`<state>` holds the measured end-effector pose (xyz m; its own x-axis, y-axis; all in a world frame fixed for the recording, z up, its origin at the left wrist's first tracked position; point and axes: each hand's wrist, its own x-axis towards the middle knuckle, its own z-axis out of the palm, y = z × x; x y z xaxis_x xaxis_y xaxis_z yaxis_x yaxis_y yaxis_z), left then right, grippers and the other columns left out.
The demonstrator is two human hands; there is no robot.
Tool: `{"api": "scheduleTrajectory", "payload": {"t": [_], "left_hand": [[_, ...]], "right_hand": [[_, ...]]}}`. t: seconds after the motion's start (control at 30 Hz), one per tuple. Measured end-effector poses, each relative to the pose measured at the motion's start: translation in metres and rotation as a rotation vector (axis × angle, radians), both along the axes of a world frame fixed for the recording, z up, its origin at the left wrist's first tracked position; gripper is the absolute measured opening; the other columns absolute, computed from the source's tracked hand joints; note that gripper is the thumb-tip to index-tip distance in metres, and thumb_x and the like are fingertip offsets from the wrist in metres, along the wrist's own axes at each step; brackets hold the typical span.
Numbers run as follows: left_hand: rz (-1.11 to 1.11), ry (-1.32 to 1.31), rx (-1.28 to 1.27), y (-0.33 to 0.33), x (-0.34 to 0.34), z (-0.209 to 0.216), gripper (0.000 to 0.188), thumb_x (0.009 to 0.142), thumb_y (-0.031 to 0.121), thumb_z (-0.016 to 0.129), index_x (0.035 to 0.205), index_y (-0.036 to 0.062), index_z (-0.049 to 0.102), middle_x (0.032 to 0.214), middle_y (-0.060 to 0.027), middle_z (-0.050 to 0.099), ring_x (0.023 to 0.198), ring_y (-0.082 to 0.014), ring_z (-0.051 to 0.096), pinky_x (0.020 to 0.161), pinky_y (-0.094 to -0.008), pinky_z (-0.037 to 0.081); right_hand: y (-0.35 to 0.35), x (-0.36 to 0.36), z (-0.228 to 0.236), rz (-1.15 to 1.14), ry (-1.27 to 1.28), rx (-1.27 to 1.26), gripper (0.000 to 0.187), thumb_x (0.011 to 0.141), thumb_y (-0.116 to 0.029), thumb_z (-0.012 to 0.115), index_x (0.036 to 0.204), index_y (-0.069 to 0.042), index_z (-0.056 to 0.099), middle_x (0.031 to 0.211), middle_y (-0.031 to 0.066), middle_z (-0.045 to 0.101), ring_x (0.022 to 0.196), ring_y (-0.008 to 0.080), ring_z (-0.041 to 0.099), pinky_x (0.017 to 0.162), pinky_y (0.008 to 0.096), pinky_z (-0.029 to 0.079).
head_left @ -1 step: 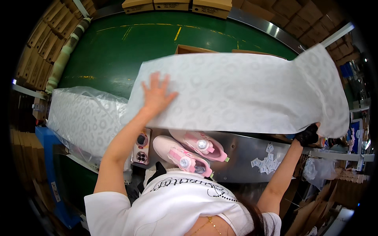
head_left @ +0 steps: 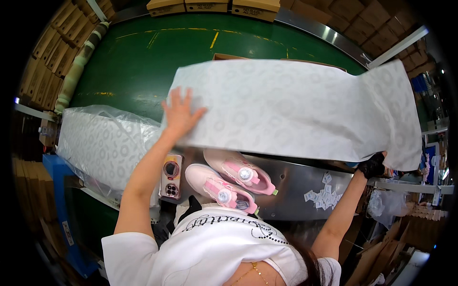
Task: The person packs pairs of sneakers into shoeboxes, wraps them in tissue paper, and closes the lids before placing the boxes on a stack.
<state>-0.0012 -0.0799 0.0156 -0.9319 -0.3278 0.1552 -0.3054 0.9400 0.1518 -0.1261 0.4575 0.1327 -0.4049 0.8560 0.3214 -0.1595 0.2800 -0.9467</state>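
A large sheet of pale wrapping paper (head_left: 281, 109) with grey ring patterns stretches across the middle, over cardboard boxes whose brown edges show behind it. My left hand (head_left: 181, 114), bare with fingers spread, is at the sheet's left end. In a black fingerless glove, my right hand (head_left: 373, 166) pinches the near right edge of the sheet; the paper's right end bends up and over beyond it. Close to my body, a pair of pink shoes (head_left: 224, 180) sits on the metal table (head_left: 286, 200), each with a clear round piece on top.
To the left lies a plastic-wrapped stack of the same paper (head_left: 105, 143). A phone (head_left: 171, 176) is beside the shoes, and small white packets (head_left: 324, 196) are scattered right. Beyond is a green conveyor belt (head_left: 143, 62), with shoe boxes (head_left: 255, 8) at its far side.
My left hand has shifted slightly left and toward me. The sheet's left end has drawn in a little to the right, and its upright right end has tipped outward. My right hand has barely moved.
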Motion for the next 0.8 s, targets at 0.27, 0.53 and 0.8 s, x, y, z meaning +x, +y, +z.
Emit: {"api": "scheduleTrajectory", "payload": {"t": [0.27,0.53,0.8], "left_hand": [[0.642,-0.112,1.790,-0.028,-0.010,-0.033,0.085,0.059,0.065,0.066,0.113,0.0021,0.048,0.111,-0.0171,0.053,0.099,-0.0261,0.053,0.084,-0.0533,0.039],[0.617,0.127,1.685,0.028,-0.010,-0.066,0.034,0.080,0.026,0.060,0.102,0.0008,0.055,0.098,-0.0104,0.060,0.082,-0.0206,0.058,0.064,-0.0370,0.049],[0.333,0.516,0.696,-0.030,0.027,-0.057,0.040,0.087,0.031,0.047,0.099,-0.0068,0.049,0.087,-0.0206,0.058,0.078,-0.0341,0.055,0.072,-0.0368,0.043]], "right_hand": [[-0.060,0.134,-0.039,0.403,-0.310,0.017,0.045,0.081,-0.012,0.056,0.121,-0.007,0.037,0.106,0.0084,0.050,0.086,0.0168,0.052,0.070,0.0263,0.044],[-0.221,0.247,-0.069,1.672,-0.241,1.471,0.010,0.068,-0.013,0.056,0.077,-0.009,0.059,0.077,0.0051,0.059,0.069,0.0185,0.056,0.069,0.0399,0.040],[-0.225,0.168,0.012,1.894,-0.585,1.144,0.012,0.073,-0.017,0.055,0.073,-0.006,0.059,0.062,0.0039,0.057,0.064,0.0213,0.056,0.068,0.0368,0.043]]}}
